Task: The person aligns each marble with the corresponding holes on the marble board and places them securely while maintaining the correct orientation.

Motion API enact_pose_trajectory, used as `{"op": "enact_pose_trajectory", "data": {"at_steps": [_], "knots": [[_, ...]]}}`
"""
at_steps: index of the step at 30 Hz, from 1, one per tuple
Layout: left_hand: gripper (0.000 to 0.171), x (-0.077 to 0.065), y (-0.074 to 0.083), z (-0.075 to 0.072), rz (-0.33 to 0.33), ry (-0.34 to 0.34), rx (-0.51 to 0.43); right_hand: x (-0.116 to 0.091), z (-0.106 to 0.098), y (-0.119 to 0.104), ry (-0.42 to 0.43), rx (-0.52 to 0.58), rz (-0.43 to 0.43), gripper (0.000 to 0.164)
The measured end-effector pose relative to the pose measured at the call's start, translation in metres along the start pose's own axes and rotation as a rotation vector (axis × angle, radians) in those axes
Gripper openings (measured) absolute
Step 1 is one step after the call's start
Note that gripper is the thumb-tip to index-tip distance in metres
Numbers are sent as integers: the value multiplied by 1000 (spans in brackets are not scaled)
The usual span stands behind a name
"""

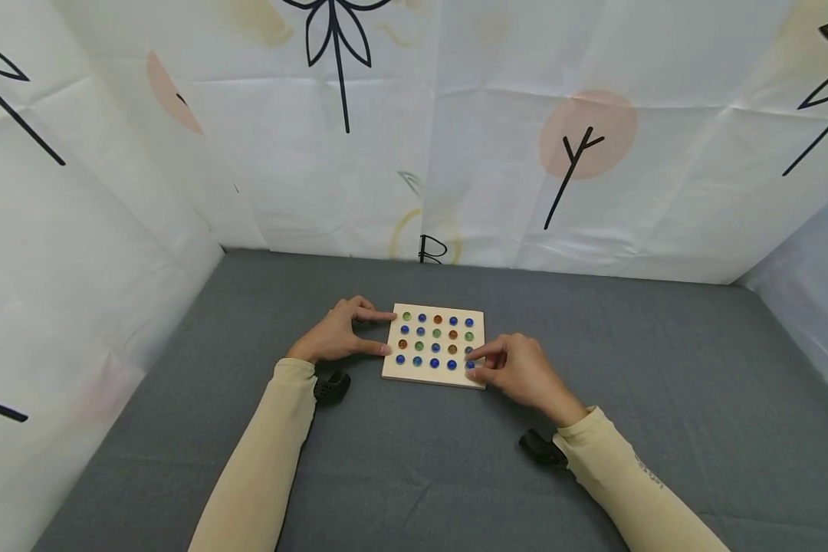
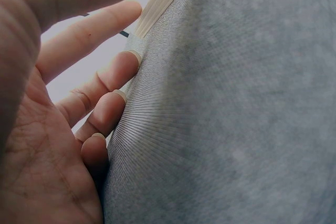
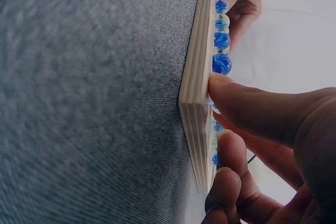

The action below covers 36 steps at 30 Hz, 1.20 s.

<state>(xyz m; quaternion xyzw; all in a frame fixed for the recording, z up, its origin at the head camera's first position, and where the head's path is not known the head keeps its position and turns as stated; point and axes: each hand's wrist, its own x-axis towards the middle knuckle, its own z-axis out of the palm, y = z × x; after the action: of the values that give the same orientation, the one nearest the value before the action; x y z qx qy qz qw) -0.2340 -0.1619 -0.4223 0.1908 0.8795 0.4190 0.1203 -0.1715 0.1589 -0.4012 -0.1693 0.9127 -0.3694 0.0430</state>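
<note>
A pale wooden board (image 1: 424, 376) lies flat on the grey cloth, with rows of blue, green and red-brown glass marbles on it. At its left edge my left hand (image 1: 334, 333) touches it with a stretched index finger and thumb, held apart. The left wrist view shows the board's side (image 2: 165, 1) near those fingers. Over the front right corner, my right hand (image 1: 520, 372) has thumb and index finger around a blue marble (image 1: 470, 366). In the right wrist view the thumb largely hides that marble, while a blue marble (image 3: 221, 64) beside it sits uncovered.
Grey cloth (image 1: 400, 475) covers the table around the board. White fabric walls (image 1: 483, 169) with plant drawings rise behind and at both sides. A black wrist camera (image 1: 333, 388) is on the left wrist, another (image 1: 542, 448) on the right.
</note>
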Motion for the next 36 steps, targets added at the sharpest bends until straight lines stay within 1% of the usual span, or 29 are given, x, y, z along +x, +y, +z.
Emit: {"op": "enact_pose_trajectory", "data": {"at_steps": [10, 17, 21, 24, 28, 31, 34, 36], "knots": [[60, -1, -2, -1, -7, 0, 7, 0, 3, -2, 0, -3, -10, 17], [59, -1, -1, -1, 0, -3, 0, -1, 3, -3, 4, -3, -11, 19], [60, -1, -2, -1, 0, 2, 7, -1, 1, -3, 11, 3, -8, 20], [60, 0, -2, -1, -2, 6, 15, -2, -4, -1, 36, 10, -9, 20], [61, 0, -2, -1, -10, 3, 13, -8, -17, 6, 116, -27, -17, 21], [61, 0, -1, -1, -5, 7, -9, -14, -30, 18, 214, -113, -33, 23], [61, -1, 3, -4, 18, 51, -2, -19, -44, 35, 321, -228, -78, 25], [61, -2, 7, -7, 37, 108, 30, -21, -53, 46, 380, -305, -120, 28]]}}
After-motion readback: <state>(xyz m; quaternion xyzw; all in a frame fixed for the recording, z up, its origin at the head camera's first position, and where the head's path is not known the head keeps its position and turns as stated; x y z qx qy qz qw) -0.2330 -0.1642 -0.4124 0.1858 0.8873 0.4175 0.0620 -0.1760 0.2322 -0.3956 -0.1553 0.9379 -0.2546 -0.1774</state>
